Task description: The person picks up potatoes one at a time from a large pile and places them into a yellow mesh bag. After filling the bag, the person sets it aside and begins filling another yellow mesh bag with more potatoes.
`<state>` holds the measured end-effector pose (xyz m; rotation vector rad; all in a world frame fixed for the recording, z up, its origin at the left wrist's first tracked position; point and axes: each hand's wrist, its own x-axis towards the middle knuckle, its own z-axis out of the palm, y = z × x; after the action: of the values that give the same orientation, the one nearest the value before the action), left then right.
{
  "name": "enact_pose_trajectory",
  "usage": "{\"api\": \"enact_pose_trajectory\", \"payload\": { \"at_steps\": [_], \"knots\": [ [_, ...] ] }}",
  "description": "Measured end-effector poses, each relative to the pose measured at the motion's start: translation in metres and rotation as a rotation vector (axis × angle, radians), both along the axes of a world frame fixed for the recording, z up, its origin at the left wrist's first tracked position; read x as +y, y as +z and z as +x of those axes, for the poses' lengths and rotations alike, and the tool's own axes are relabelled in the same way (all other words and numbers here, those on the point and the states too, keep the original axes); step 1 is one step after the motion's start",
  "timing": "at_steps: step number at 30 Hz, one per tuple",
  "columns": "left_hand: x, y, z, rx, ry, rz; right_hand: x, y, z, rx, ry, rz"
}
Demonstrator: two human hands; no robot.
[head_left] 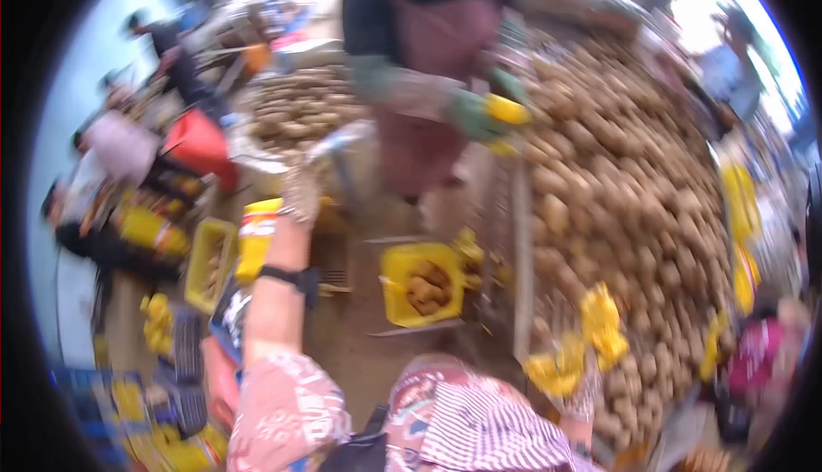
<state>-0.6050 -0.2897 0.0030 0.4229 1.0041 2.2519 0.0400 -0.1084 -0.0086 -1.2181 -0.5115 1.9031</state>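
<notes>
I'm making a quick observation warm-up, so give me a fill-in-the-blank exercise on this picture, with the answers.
1. The crumpled material at the right hand is coloured ____.
2. Behind the left hand, the wristband is coloured ____.
3. In the picture, the large brown heap lies to the ____ of the yellow tub.

Missing words: yellow; black; right.

The person's right hand (584,384) grips a crumpled yellow bag (604,325) at the edge of a broad heap of potatoes (616,181). The left hand (299,196), blurred, is stretched forward near a smaller potato pile (306,102). Between the arms, a yellow basket (394,271) holds some potatoes. Ahead, a co-worker (432,138) wearing an apron and green gloves stands beside the heap.
</notes>
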Motion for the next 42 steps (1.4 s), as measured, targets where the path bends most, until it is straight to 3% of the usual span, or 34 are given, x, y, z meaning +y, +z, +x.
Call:
{"api": "enact_pose_trajectory", "payload": {
  "at_steps": [1, 2, 3, 4, 5, 7, 9, 10, 12, 15, 17, 18, 20, 21, 23, 27, 29, 31, 32, 34, 37, 39, 40, 42],
  "knots": [
    [0.03, 0.02, 0.058, -0.041, 0.039, -0.232, -0.003, 0.003, 0.006, 0.084, -0.038, -0.033],
    [0.043, 0.008, 0.095, 0.131, -0.134, -0.356, -0.008, 0.053, 0.003, -0.174, -0.116, 0.043],
    [0.065, 0.007, 0.144, -0.003, -0.204, -0.482, 0.0, 0.013, 0.043, -0.258, -0.229, 0.049],
    [0.075, -0.006, 0.175, 0.052, -0.29, -0.611, 0.003, -0.064, 0.115, -0.019, -0.366, 0.041],
    [0.088, -0.011, 0.22, 0.339, -0.379, -0.618, 0.005, -0.138, 0.186, 0.222, -0.497, 0.027],
    [0.103, 0.003, 0.306, 1.044, -0.521, -0.557, -0.022, -0.004, 0.124, -0.116, -0.624, 0.005],
    [0.128, 0.036, 0.374, 1.632, -0.727, -0.582, -0.032, -0.021, 0.174, -0.203, -0.767, -0.036],
    [0.143, 0.041, 0.395, 1.748, -0.779, -0.502, -0.041, -0.015, 0.186, -0.18, -0.754, -0.01],
    [0.179, 0.021, 0.422, 1.735, -0.645, -0.475, -0.057, -0.026, 0.214, -0.059, -0.727, -0.01],
    [0.242, -0.001, 0.442, 1.68, -0.527, -0.554, -0.075, -0.041, 0.235, -0.094, -0.802, -0.031],
    [0.282, -0.009, 0.459, 1.735, -0.476, -0.779, -0.082, -0.043, 0.243, -0.108, -0.83, -0.056],
    [0.298, -0.015, 0.47, 1.746, -0.472, -0.779, -0.084, -0.05, 0.25, -0.126, -0.851, -0.047],
    [0.321, -0.015, 0.5, 1.829, -0.429, -1.155, -0.087, -0.048, 0.259, -0.105, -0.875, -0.003],
    [0.325, -0.011, 0.517, 1.836, -0.428, -1.161, -0.089, -0.051, 0.266, -0.098, -0.875, -0.01],
    [0.325, 0.011, 0.555, 1.498, -0.511, -1.427, -0.081, -0.05, 0.28, -0.116, -0.913, -0.008],
    [0.28, -0.023, 0.58, 1.696, -0.723, -0.767, -0.071, -0.064, 0.301, -0.105, -0.869, -0.07],
    [0.278, -0.026, 0.577, 1.273, -0.822, -0.623, -0.06, -0.064, 0.306, -0.049, -0.851, -0.09],
    [0.305, -0.032, 0.575, 1.012, -0.63, -0.46, -0.052, -0.061, 0.312, -0.108, -0.835, -0.078],
    [0.33, -0.032, 0.564, 1.436, -0.375, -0.564, -0.047, -0.062, 0.313, -0.143, -0.857, -0.055],
    [0.372, -0.015, 0.554, 1.654, -0.246, -0.685, -0.035, -0.074, 0.324, -0.128, -0.847, -0.057],
    [0.401, 0.011, 0.564, 1.681, -0.401, -0.983, -0.024, -0.06, 0.325, -0.093, -0.82, -0.087],
    [0.407, 0.012, 0.574, 1.699, -0.442, -1.032, -0.017, -0.049, 0.319, -0.08, -0.803, -0.039],
    [0.407, 0.006, 0.577, 1.699, -0.452, -1.038, -0.013, -0.057, 0.32, -0.122, -0.826, -0.065],
    [0.402, -0.009, 0.584, 2.126, -0.546, -0.696, -0.005, -0.078, 0.319, -0.152, -0.816, -0.061]
  ]
}}
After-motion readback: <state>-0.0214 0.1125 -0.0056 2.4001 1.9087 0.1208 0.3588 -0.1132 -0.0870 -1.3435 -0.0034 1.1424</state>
